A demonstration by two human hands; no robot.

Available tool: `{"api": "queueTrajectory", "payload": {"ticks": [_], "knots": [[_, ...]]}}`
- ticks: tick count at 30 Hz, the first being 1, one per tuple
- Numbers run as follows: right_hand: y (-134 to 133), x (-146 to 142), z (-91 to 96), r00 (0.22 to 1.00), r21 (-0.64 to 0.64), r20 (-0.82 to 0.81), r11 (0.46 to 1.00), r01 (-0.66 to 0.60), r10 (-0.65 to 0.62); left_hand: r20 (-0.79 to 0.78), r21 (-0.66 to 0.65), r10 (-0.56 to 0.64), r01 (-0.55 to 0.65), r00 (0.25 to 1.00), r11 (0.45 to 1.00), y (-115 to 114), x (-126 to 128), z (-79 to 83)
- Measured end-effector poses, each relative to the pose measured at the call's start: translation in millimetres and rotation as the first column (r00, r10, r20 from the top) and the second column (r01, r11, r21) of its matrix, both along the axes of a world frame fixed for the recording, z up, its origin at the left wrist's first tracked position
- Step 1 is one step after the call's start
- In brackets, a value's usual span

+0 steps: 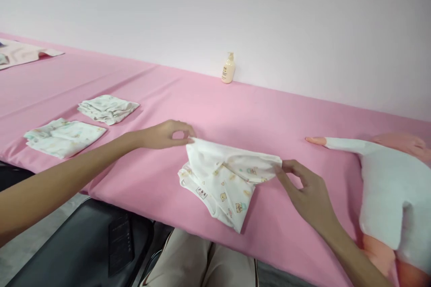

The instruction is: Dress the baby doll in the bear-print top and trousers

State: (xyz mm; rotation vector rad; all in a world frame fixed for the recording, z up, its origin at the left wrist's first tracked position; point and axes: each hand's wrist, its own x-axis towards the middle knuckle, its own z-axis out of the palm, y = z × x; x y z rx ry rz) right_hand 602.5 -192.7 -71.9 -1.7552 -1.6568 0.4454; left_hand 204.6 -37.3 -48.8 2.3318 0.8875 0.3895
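A small white baby garment with little bear prints lies partly folded near the front edge of the pink table. My left hand pinches the garment's upper left corner between thumb and fingers. My right hand pinches its right corner. The top layer is stretched between both hands and lifted slightly over the rest of the garment.
Two folded printed cloths lie at the left. A cream pump bottle stands by the wall. A baby doll in a white top lies at the right. Another cloth is at the far left, and a dark chair sits below the table edge.
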Motion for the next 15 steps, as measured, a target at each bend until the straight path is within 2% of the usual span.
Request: {"api": "queueTrajectory", "payload": {"ticks": [4, 6, 8, 11, 15], "knots": [[22.8, 23.1, 2.4, 0.996, -0.067, 0.051, 0.994, 0.081, -0.077, 0.183, 0.089, 0.157, -0.176, 0.970, 0.980, 46.4, 53.2, 5.8], [25.5, 33.3, -1.1, 0.989, -0.122, 0.110, 0.986, 0.111, -0.098, 0.156, 0.068, 0.199, -0.212, 0.967, 0.975, 65.5, 81.2, -0.1], [20.6, 39.8, -6.5, 0.984, -0.131, 0.146, 0.984, 0.120, -0.100, 0.117, 0.058, 0.237, -0.245, 0.964, 0.968, 72.8, 101.2, -9.0], [5.0, 41.0, -14.6, 0.983, -0.062, 0.175, 0.996, 0.064, -0.052, 0.124, 0.107, 0.280, -0.293, 0.952, 0.950, 55.3, 107.4, -21.9], [-7.2, 29.8, -17.4, 0.967, 0.012, 0.243, 0.997, -0.075, 0.070, 0.106, 0.215, 0.334, -0.349, 0.937, 0.912, -7.2, 78.5, -35.7]]}}
